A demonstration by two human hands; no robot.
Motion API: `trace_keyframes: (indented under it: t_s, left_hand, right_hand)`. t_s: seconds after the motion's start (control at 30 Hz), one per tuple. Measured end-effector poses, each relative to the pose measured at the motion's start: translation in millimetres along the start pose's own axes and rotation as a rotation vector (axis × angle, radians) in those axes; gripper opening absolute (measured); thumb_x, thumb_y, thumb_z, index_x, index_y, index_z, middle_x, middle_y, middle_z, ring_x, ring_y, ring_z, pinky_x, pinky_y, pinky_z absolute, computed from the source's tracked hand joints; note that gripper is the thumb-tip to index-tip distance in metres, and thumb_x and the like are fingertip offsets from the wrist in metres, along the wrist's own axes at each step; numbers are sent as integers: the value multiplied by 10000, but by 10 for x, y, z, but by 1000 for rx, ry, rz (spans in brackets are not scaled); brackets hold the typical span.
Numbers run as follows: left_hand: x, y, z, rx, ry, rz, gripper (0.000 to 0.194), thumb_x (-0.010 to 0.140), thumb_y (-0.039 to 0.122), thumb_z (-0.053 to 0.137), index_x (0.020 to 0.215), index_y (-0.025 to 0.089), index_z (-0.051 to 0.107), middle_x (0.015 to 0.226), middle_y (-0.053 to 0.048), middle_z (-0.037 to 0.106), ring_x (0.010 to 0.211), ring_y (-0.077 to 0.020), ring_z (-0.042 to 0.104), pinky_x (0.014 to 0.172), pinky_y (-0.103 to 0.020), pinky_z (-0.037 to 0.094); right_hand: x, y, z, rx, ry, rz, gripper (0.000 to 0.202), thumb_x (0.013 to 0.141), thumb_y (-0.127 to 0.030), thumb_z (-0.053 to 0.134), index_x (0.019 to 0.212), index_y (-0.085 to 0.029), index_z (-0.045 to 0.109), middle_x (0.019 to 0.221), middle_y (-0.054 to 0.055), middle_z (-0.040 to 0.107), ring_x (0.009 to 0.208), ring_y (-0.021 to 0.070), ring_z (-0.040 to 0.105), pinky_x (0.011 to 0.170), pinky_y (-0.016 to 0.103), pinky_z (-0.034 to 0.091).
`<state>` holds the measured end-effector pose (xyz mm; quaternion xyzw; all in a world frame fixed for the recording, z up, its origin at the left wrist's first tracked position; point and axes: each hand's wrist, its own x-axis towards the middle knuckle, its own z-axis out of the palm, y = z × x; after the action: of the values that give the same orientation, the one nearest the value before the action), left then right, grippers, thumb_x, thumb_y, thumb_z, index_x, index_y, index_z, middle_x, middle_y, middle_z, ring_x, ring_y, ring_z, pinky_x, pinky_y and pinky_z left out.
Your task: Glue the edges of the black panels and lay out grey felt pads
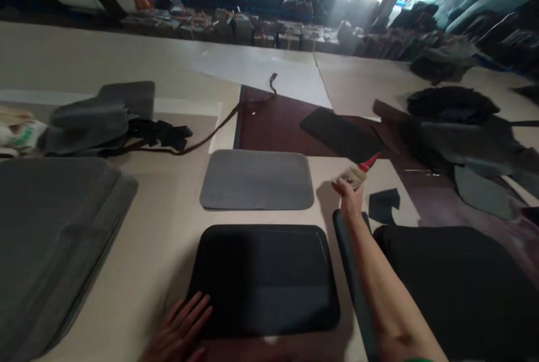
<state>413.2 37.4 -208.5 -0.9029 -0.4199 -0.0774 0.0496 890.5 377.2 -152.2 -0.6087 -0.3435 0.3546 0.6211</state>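
In front of me lies a black rounded rectangular panel (269, 283) with a glossy edge. My left hand (183, 322) rests at its lower left edge, fingers stretched out and holding nothing. Up and to the right, my right hand (348, 191) is wrapped round a squeeze bottle (352, 175) with a red pointed nozzle, tilted toward the upper right. Beyond the black panel, a grey rounded rectangular sheet (256, 180) lies flat. Beneath my right forearm runs a long dark strip (351, 266).
Grey sheets are stacked at the left (54, 238), and a dark stack (463, 289) stands at the right. A brown strap (210, 134) crosses the table. A dark offcut (384, 206) lies right of the bottle. Fabric heaps (452, 105) lie at the far right.
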Motion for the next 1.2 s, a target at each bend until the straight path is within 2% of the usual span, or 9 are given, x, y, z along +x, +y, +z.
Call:
trace_keyframes:
  t_s: [0.13, 0.3, 0.4, 0.53, 0.7, 0.8, 0.9, 1.07, 1.2]
  left_hand:
    - [9, 54, -22, -72, -50, -30, 658, 861, 390, 556, 1486, 235, 415, 1508, -59, 482, 1418, -262, 392, 1238, -444, 112]
    - [-39, 113, 16, -131, -62, -58, 672, 897, 439, 543, 1508, 221, 369, 1541, -78, 434, 1448, -273, 337, 1229, -452, 115]
    - [-65, 127, 16, -142, -73, -65, 682, 919, 470, 524, 1525, 222, 331, 1564, -75, 399, 1465, -275, 301, 1226, -454, 122]
    - [-112, 158, 34, -157, -62, -80, 677, 932, 477, 515, 1531, 234, 315, 1580, -53, 374, 1494, -296, 217, 1233, -484, 104]
    - [-164, 173, 74, -300, -29, -159, 634, 949, 433, 502, 1521, 223, 327, 1538, -92, 430, 1464, -335, 284, 1212, -607, 173]
    - [-181, 120, 104, -413, 73, -295, 477, 993, 273, 397, 1456, 162, 423, 1419, -130, 550, 1372, -286, 440, 1166, -556, 348]
    - [-195, 32, 134, -463, 129, -306, 406, 1002, 207, 348, 1368, 173, 521, 1344, -108, 614, 1302, -245, 521, 1122, -502, 439]
    - [-236, -75, 166, -521, 144, -267, 386, 1003, 268, 419, 1372, 208, 516, 1338, -83, 626, 1299, -221, 536, 1101, -463, 482]
    - [-280, -100, 168, -551, 129, -235, 485, 963, 353, 535, 1417, 198, 462, 1398, -103, 581, 1340, -242, 497, 1131, -483, 451]
  right_hand:
    - [-936, -184, -593, 14, -120, 149, 679, 634, -368, 830, 1182, -253, 446, 1167, 22, 560, 982, 210, 627, 786, 405, 607]
    - [-2213, -238, -1123, -271, -158, 326, 725, 591, -424, 866, 1178, -260, 473, 1088, 21, 586, 958, 242, 621, 689, 346, 606]
    - [-2876, -226, -1145, -234, -218, 392, 692, 620, -451, 840, 1196, -245, 515, 1109, 54, 618, 970, 261, 627, 677, 327, 593]
    - [-3524, -210, -942, -195, -273, 470, 704, 632, -471, 817, 1236, -243, 534, 1164, 71, 634, 967, 272, 641, 662, 324, 576]
    - [-3970, -219, -699, -304, -326, 402, 638, 662, -480, 790, 1206, -216, 589, 1124, 66, 678, 979, 264, 640, 789, 329, 541]
    - [-4138, -242, -609, -385, -336, 366, 607, 694, -503, 764, 1199, -215, 590, 1096, 61, 677, 941, 260, 639, 797, 345, 533]
    - [-4273, -247, -512, -439, -385, 235, 544, 722, -492, 744, 1164, -209, 600, 1083, 64, 656, 951, 259, 624, 850, 368, 520]
    - [-4435, -158, -334, -521, -540, -84, 375, 824, -399, 696, 1138, -217, 604, 1116, 79, 597, 1019, 245, 583, 897, 376, 496]
    - [-4525, -85, -252, -560, -619, -226, 312, 870, -359, 673, 1143, -229, 597, 1129, 86, 576, 1037, 235, 576, 896, 367, 504]
